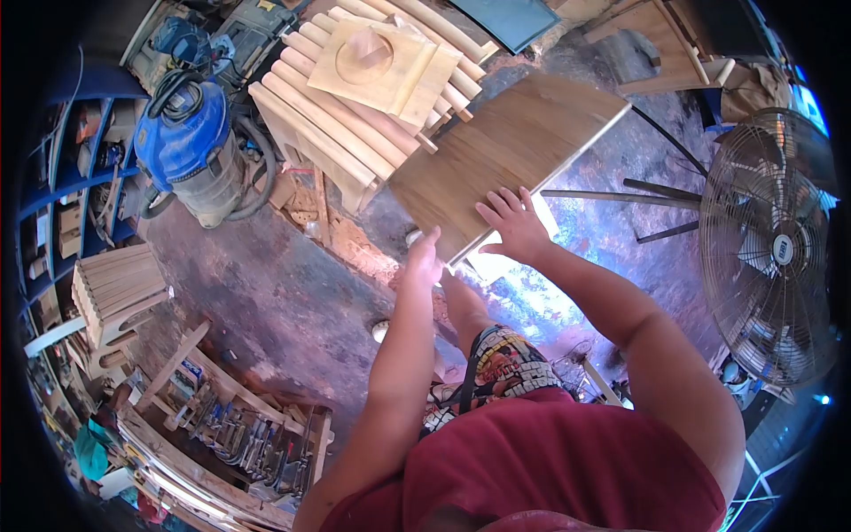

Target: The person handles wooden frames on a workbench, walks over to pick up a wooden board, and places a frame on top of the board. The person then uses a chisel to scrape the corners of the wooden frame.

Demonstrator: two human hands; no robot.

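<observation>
A brown wooden board (514, 142) is held out in front of me, its flat face up and its near edge towards my body. My left hand (425, 259) is closed round the board's near left corner, thumb on top and the other fingers hidden. My right hand (519, 229) lies on the board near its front edge, with the fingers spread out flat on the face. Beyond the left part of the board is a slatted wooden piece (328, 133), with a pale square wooden panel (377, 71) lying on it.
A blue shop vacuum (191, 146) stands at the left, near blue shelving (66, 186). A large floor fan (771, 248) is at the right. Several clamps (253, 439) sit in a wooden rack at the lower left. A small slatted wooden piece (120, 288) is at the left.
</observation>
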